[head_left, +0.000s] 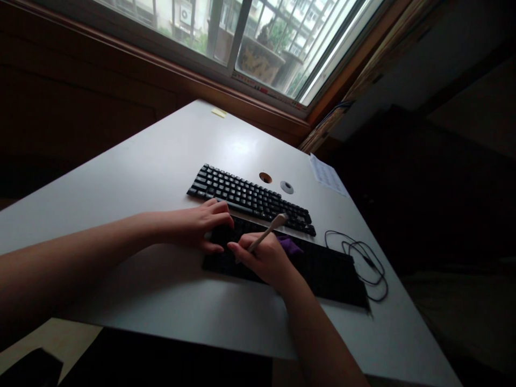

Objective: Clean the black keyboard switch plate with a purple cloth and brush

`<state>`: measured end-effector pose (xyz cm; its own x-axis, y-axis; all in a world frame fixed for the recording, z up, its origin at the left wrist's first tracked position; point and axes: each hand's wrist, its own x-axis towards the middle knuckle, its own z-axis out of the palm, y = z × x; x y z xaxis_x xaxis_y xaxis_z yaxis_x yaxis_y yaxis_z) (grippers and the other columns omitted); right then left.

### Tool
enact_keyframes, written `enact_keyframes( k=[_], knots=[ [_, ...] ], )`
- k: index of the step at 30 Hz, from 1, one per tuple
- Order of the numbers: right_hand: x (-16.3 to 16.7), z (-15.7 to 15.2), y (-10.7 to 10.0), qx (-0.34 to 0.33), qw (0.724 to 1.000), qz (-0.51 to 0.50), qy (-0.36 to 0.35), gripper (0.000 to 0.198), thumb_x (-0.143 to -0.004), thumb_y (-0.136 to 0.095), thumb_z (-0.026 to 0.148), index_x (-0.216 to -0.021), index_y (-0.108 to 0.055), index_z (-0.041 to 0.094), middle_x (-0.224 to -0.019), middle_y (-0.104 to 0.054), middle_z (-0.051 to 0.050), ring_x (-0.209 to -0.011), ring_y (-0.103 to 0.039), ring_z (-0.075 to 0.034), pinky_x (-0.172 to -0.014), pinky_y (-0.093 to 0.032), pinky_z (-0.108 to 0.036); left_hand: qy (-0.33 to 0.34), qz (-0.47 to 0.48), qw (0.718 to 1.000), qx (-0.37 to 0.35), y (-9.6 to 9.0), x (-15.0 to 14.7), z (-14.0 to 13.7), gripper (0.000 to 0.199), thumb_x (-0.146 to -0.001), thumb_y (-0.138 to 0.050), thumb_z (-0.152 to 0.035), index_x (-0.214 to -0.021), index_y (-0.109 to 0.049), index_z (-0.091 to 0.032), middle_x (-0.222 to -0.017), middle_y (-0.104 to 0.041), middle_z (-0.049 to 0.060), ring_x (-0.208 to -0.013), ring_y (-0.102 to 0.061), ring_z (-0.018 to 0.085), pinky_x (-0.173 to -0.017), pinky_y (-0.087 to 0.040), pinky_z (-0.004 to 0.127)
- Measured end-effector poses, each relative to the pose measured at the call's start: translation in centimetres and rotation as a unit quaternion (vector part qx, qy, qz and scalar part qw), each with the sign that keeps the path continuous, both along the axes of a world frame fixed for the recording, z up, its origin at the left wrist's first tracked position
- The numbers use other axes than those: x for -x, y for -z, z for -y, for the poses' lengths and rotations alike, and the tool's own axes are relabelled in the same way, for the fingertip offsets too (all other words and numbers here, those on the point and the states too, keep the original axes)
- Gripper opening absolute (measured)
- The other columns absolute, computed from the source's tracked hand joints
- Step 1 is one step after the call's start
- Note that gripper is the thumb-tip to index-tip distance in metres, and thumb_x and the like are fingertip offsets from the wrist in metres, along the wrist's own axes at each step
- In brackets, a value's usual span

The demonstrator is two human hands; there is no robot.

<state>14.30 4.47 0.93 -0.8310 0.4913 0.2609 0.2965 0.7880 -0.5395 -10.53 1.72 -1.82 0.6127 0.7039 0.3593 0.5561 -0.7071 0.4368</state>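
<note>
A long black keyboard base [322, 271] without keycaps lies slantwise on the white table. My left hand [205, 223] is at its left end, fingers bent over the far edge and thumb apart on the near side, gripping it. My right hand [262, 255] is over the left part of the base, closed around a pale toothbrush [268, 232]. The brush's wider end points up and away; its lower end is hidden by the fingers. A purple cloth [289, 245] shows just beyond the right hand, on the base; whether the hand touches it I cannot tell.
Behind the base lies a black key section [250, 196] with its keycaps. Past it are a round hole [265, 177] and a grey ring [287, 187]. A coiled black cable [368, 263] and a paper sheet [328, 174] lie right. A window [258, 48] stands behind.
</note>
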Motion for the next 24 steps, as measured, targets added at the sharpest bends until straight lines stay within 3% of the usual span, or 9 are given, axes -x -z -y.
enact_keyframes(
  k=[4, 18, 24],
  knots=[
    [0.0, 0.0, 0.1, -0.024, 0.999, -0.021, 0.027, 0.046, -0.103, -0.053, 0.043, -0.063, -0.057, 0.019, -0.06, -0.056, 0.002, -0.055, -0.049, -0.01, -0.056, -0.036, -0.024, -0.002, -0.007, 1.0, -0.001, 0.1, 0.0, 0.0, 0.043, -0.084, -0.075, -0.04, -0.118, -0.058, -0.02, -0.115, -0.055, 0.011, -0.101, -0.049, 0.028, -0.088, -0.048, 0.042],
    [-0.6, -0.3, -0.4, 0.047, 0.999, 0.008, -0.021, 0.044, -0.102, -0.056, 0.038, -0.063, -0.06, 0.018, -0.057, -0.056, 0.003, -0.052, -0.05, -0.008, -0.054, -0.036, -0.022, 0.003, -0.022, 1.0, -0.015, 0.3, 0.1, -0.1, 0.049, -0.084, -0.077, -0.041, -0.123, -0.056, -0.021, -0.117, -0.053, 0.011, -0.104, -0.049, 0.028, -0.09, -0.048, 0.043],
    [-1.1, -0.4, -0.7, 0.027, 0.999, 0.021, -0.015, 0.042, -0.102, -0.057, 0.035, -0.064, -0.062, 0.018, -0.056, -0.057, 0.003, -0.051, -0.051, -0.008, -0.054, -0.036, -0.022, 0.001, -0.026, 1.0, -0.008, 0.2, 0.0, 0.0, 0.049, -0.082, -0.079, -0.038, -0.122, -0.057, -0.02, -0.117, -0.053, 0.011, -0.104, -0.05, 0.029, -0.091, -0.049, 0.043]
  ],
)
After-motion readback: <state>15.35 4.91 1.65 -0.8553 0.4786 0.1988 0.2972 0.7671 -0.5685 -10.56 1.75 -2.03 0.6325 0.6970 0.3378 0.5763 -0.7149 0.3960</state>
